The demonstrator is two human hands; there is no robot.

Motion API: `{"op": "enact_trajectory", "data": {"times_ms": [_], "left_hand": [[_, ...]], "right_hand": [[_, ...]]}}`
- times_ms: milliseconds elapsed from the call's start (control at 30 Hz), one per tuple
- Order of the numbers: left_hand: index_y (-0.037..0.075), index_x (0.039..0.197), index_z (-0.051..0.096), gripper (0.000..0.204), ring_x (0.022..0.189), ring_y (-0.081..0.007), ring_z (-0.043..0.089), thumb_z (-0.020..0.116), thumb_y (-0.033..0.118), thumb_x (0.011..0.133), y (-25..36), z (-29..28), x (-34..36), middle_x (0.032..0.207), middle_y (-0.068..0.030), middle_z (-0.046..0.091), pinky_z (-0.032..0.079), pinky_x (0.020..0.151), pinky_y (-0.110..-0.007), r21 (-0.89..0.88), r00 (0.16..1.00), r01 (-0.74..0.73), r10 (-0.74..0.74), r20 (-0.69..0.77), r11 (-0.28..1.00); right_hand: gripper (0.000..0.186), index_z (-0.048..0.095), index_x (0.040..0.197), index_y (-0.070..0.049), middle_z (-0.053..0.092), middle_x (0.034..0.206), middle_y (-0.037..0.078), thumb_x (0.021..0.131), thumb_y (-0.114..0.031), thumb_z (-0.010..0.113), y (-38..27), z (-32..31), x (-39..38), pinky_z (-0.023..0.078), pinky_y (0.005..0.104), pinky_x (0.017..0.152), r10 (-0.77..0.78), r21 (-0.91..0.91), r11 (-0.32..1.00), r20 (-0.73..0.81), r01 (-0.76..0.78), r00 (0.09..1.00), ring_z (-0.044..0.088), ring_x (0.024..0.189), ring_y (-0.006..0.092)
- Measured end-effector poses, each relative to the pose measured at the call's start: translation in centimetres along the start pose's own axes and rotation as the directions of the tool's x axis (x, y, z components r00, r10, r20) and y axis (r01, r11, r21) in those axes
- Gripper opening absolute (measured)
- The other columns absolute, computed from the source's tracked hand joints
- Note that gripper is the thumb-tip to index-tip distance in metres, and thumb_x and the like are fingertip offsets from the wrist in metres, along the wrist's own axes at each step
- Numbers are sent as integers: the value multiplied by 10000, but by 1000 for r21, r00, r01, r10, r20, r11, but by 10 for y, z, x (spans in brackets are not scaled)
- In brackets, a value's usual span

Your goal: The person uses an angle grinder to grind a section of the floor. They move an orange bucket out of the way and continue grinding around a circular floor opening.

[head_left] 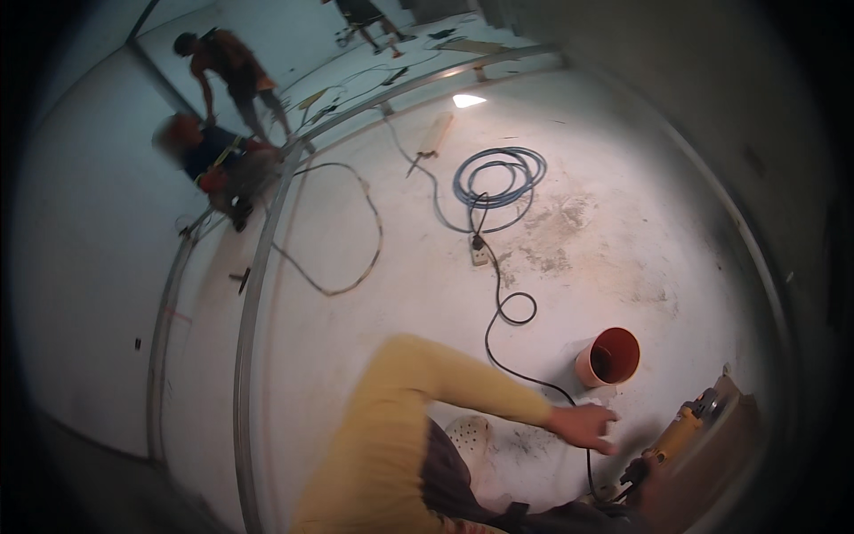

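Observation:
My left hand [584, 427], at the end of a yellow sleeve, reaches over the floor just below an orange-red bucket [608, 358]. Its fingers are apart and slightly bent, and nothing shows in them. To its right is a yellow and black power tool [674, 436], perhaps an angle grinder, tilted beside a blurred brown board-like shape [712, 449]. A smeared skin-toned patch at the tool's lower end looks like my right hand [656, 485]; its fingers cannot be made out. A black cord [495, 343] runs from a white socket block [480, 255] down past my left hand toward the tool.
A coiled blue hose [500, 178] lies on the pale, stained floor [427, 285]. Metal rails [258, 294] cross at left and far side. Another cable [378, 231] loops near them. Two people [233, 76] work at far left, one crouching; another person's legs [374, 27] show beyond.

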State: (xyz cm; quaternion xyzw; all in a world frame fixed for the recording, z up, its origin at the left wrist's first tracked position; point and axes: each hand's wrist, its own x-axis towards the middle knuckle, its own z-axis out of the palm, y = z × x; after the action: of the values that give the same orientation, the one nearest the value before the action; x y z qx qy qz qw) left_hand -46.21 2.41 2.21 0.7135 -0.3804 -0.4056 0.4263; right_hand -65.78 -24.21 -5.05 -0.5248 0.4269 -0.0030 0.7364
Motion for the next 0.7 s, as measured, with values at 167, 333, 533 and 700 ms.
{"op": "enact_trajectory", "data": {"times_ms": [167,333,533,700], "left_hand": [[-92,1209,648,739,1000,-257,698,865,488,806,44,102,131,1096,-177,729,561,840,-369,-519,977,77,-168,-129,851],[28,981,759,338,829,-131,648,867,306,824,35,140,172,848,-22,714,549,745,-339,-698,956,-83,-140,-257,711],[87,1093,626,168,891,-216,713,700,191,984,35,118,200,932,-69,693,599,857,-403,-996,982,-53,-186,-39,-67],[69,1002,597,157,838,-288,703,677,187,937,43,95,216,898,-111,684,627,799,-484,-1000,967,18,-253,16,5]], "right_hand": [[483,530,1241,23,632,942,126,885,-227,741,-19,-10,2,550,305,704,-310,-313,880,192,358,931,650,794,215],[682,516,1417,6,629,1311,162,866,-208,856,-78,8,-37,512,371,1037,-408,-424,783,203,455,890,631,1200,258],[724,460,1545,46,622,1371,119,949,-204,788,-77,-17,-67,509,320,1029,-420,51,907,178,418,890,606,1229,177],[329,647,1288,100,734,1091,97,1016,-82,676,-56,-24,-56,578,294,936,-384,194,914,134,355,914,715,1030,145]]}}
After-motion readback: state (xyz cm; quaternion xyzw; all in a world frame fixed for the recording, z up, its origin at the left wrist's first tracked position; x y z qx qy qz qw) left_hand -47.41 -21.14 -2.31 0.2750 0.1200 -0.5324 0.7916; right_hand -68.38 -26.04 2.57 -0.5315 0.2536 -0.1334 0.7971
